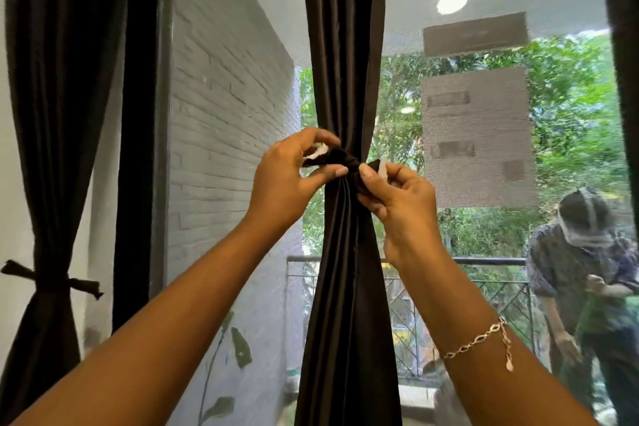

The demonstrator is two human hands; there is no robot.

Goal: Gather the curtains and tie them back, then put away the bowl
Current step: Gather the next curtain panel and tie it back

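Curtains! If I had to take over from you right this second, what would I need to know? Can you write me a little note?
Left hand: pinching the left end of the tie-back at the knot.
Right hand: pinching the right end of the same tie-back.
Middle curtain: gathered into a bunch in front of the window, tie wrapped round it, knot being made.
Left curtain: already gathered and tied with its own tie.
Done: left curtain tied; middle curtain gathered.
Left: finish and snug the knot on the middle curtain, then put away the bowl, which is not in view.
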